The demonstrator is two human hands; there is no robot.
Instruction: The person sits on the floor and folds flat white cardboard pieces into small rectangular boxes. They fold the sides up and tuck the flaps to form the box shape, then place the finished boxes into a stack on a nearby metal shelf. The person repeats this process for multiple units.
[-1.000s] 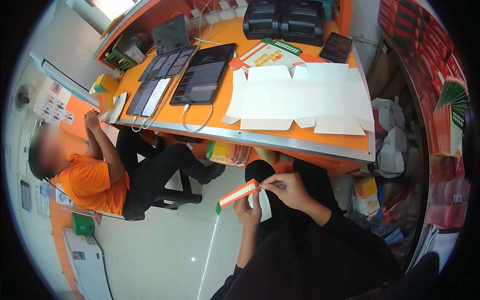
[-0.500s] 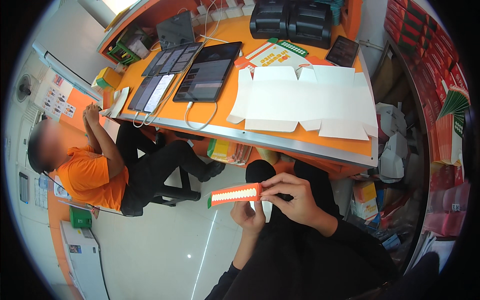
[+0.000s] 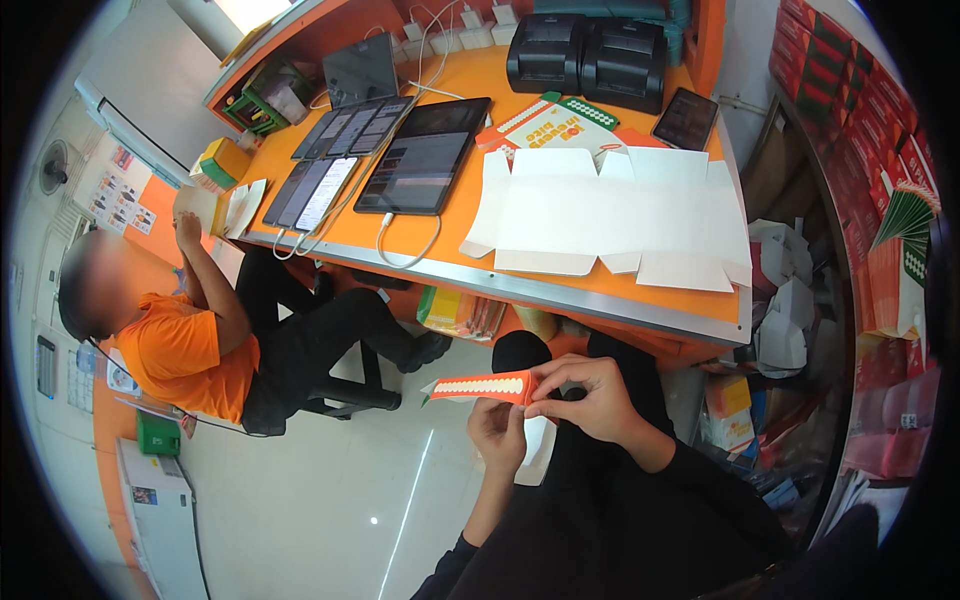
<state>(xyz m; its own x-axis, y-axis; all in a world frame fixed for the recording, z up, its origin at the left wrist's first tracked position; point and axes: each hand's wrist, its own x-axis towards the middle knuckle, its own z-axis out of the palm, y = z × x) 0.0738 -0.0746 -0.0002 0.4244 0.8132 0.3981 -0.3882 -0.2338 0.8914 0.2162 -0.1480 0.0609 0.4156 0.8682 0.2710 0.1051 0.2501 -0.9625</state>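
Over my lap, both hands hold a partly folded cardboard box [image 3: 480,386], orange with a scalloped white band along its side and a green flap at the left end. My left hand [image 3: 497,438] grips it from below, its fingers partly hidden by the box. At the right corner, my right hand [image 3: 595,402] pinches the edge between thumb and fingers. A white inner panel of the carton hangs beneath my hands. On the table ahead lies a flat, unfolded white carton blank [image 3: 590,225], with a printed orange and green carton [image 3: 555,125] behind it.
An orange table [image 3: 455,245] with a metal edge stands ahead, carrying a large tablet [image 3: 425,155], several phones, cables and two black printers [image 3: 585,60]. A seated co-worker in an orange shirt [image 3: 180,345] is at the left. Stacks of red cartons [image 3: 830,110] line the right.
The box has tilted and shifted slightly right in my hands, and more of its white panel shows below. The co-worker's hands now hold up a pale brown piece.
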